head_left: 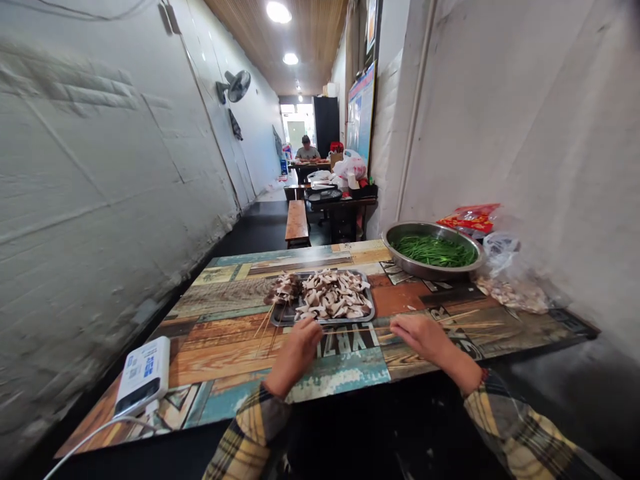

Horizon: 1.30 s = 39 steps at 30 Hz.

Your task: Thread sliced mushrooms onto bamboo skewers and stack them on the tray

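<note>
A metal tray [371, 308] on the table holds a heap of sliced mushrooms [335, 293]. At its left end lie mushrooms threaded on skewers [284, 291], their bare sticks pointing toward me. My left hand [299, 348] is closed at the tray's near edge; what its fingers hold is hidden. Farther right, my right hand [421, 337] is closed in a pinch on a thin bamboo skewer [373, 329], which runs across toward my left hand. More bamboo skewers [470, 325] lie on the table just beyond my right hand.
A steel bowl of green chives [434, 272] stands at the back right, beside plastic bags [510, 273] against the wall. A white device with a cable [144, 375] lies front left. Beyond are a bench [297, 221], a cluttered table and a seated person [307, 151].
</note>
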{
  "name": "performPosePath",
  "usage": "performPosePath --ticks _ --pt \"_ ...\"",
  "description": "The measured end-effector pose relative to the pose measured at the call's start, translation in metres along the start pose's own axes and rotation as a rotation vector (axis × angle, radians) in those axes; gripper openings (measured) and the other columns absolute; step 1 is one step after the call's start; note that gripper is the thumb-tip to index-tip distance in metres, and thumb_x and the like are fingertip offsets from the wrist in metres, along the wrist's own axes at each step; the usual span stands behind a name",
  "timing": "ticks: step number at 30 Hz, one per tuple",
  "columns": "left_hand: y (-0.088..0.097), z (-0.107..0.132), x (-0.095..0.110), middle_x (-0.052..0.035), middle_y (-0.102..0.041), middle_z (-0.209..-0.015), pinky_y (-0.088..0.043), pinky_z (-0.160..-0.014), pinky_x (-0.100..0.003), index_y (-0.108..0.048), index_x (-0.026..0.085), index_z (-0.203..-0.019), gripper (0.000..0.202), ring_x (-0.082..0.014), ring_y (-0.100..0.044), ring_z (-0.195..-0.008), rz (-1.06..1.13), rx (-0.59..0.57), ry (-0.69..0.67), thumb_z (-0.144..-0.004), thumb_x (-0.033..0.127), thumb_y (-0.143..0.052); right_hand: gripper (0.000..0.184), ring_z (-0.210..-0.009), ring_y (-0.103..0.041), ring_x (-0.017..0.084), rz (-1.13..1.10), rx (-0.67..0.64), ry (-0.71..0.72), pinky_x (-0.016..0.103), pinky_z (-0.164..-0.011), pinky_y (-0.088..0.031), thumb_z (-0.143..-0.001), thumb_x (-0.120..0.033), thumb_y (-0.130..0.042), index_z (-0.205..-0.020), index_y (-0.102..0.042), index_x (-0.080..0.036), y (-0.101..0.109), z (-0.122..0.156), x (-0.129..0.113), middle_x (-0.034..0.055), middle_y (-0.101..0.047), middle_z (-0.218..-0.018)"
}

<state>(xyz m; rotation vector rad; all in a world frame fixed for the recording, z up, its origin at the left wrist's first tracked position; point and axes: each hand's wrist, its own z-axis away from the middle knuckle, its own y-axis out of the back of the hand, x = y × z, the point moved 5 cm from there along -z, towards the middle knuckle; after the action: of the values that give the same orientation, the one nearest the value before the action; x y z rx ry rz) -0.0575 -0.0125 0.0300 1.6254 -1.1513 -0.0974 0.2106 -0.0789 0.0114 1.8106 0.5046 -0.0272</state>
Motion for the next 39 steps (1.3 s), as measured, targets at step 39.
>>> performPosePath --ticks 39 --pt "-0.032 -0.041 -0.022 -0.005 -0.064 -0.083 -0.042 -0.069 -0.028 -0.062 0.016 -0.085 0.013 -0.0165 -0.057 -0.076 0.276 0.165 0.256 -0.085 0.025 -0.052 0.042 -0.04 -0.039 0.009 -1.074 0.36 -0.441 0.019 -0.041 -0.03 -0.086 -0.042 -0.053 -0.114 -0.059 -0.012 -0.022 -0.054 -0.001 -0.0071 -0.05 -0.047"
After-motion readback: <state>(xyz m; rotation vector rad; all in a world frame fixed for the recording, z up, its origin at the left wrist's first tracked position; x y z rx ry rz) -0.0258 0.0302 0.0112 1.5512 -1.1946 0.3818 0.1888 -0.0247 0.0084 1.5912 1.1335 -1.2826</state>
